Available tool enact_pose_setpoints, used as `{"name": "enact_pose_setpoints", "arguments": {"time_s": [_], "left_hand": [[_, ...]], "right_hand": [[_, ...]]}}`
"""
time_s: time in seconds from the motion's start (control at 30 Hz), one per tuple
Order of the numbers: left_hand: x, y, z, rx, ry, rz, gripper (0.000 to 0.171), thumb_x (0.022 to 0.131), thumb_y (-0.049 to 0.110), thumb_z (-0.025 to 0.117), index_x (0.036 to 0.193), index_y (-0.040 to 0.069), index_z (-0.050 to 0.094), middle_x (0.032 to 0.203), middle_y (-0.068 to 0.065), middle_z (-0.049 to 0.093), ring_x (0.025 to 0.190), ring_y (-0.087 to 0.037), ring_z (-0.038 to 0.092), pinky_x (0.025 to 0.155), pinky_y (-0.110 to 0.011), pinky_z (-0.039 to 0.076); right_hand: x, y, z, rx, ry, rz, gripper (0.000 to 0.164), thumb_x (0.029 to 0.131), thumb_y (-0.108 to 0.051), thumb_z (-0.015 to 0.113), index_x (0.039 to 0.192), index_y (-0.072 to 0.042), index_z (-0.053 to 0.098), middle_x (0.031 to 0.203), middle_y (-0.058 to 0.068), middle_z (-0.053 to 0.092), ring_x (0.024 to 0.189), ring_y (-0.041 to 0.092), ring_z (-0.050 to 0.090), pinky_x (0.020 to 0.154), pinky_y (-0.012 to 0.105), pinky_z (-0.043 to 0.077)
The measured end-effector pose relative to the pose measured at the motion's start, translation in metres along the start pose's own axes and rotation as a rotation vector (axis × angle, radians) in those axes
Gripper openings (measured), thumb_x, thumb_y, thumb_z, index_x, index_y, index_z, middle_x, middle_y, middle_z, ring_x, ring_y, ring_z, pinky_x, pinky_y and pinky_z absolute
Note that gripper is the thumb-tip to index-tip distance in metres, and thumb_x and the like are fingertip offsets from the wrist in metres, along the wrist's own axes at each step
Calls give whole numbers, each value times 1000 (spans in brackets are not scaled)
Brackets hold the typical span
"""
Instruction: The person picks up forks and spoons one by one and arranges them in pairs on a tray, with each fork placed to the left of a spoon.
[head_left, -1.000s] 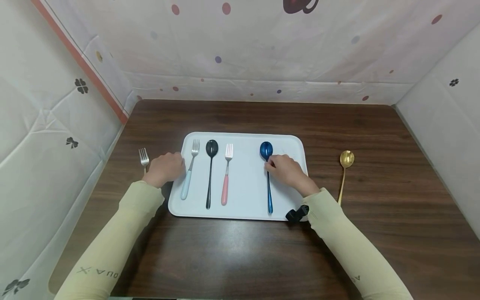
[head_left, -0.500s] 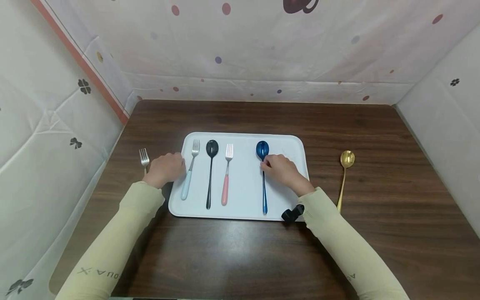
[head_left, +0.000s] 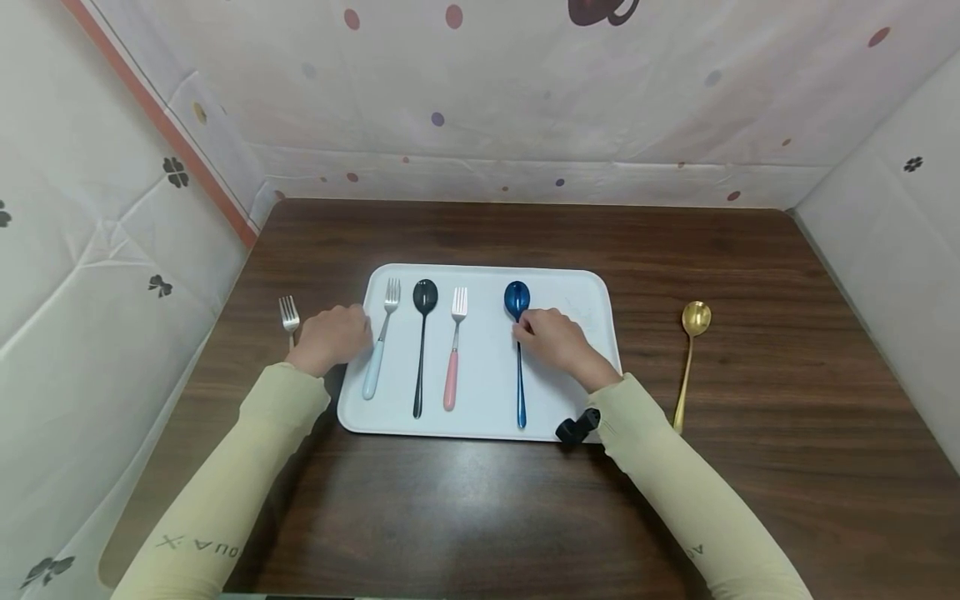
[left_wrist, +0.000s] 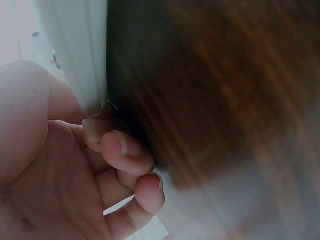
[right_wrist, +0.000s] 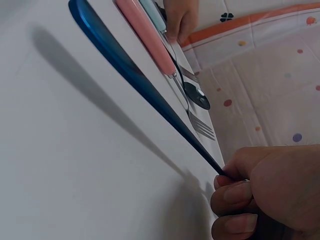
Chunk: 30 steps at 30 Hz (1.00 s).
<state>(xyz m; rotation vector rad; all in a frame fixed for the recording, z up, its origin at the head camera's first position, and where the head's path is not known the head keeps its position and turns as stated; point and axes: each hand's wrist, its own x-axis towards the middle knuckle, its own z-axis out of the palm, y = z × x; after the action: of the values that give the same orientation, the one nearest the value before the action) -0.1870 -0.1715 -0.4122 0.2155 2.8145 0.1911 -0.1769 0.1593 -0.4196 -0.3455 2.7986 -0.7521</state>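
Observation:
A white tray [head_left: 483, 375] lies on the wooden table. My left hand [head_left: 330, 337] grips its left edge; in the left wrist view the fingers [left_wrist: 127, 150] curl beneath the tray rim [left_wrist: 82, 55]. My right hand [head_left: 557, 342] pinches a blue spoon [head_left: 521, 387] at the neck, just below the bowl. The right wrist view shows that spoon's handle [right_wrist: 135, 75] over the tray, its shadow beside it; the fingers hide its neck there. Left of it on the tray are a pink-handled fork [head_left: 451, 379], a black spoon [head_left: 419, 367] and a light-blue-handled fork [head_left: 372, 371].
A gold spoon [head_left: 683, 375] lies on the table right of the tray. Left of the tray is another fork [head_left: 288, 312], partly hidden by my left hand. Patterned cloth [head_left: 495, 92] borders the table at the back and sides.
The right hand has slid left across the tray with the blue spoon, bringing it closer to the pink-handled fork. The left hand stays at the tray's edge.

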Motion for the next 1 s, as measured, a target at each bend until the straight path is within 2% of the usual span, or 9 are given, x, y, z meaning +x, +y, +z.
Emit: {"name": "enact_pose_setpoints", "arguments": {"time_s": [0.5, 1.0], "left_hand": [[-3, 2, -2, -4, 0, -8, 35, 94, 26, 36, 104, -5, 50, 75, -14, 52, 63, -25, 52, 51, -35, 42], [-2, 1, -1, -6, 8, -12, 36, 94, 26, 36, 104, -5, 51, 75, -14, 53, 62, -25, 52, 51, -36, 41]], "right_hand": [[6, -9, 4, 4, 9, -9, 24, 93, -28, 49, 76, -12, 56, 65, 5, 51, 64, 18, 51, 59, 31, 40], [13, -20, 6, -15, -17, 0, 23, 93, -29, 50, 80, -12, 58, 67, 4, 53, 66, 18, 52, 61, 31, 41]]}}
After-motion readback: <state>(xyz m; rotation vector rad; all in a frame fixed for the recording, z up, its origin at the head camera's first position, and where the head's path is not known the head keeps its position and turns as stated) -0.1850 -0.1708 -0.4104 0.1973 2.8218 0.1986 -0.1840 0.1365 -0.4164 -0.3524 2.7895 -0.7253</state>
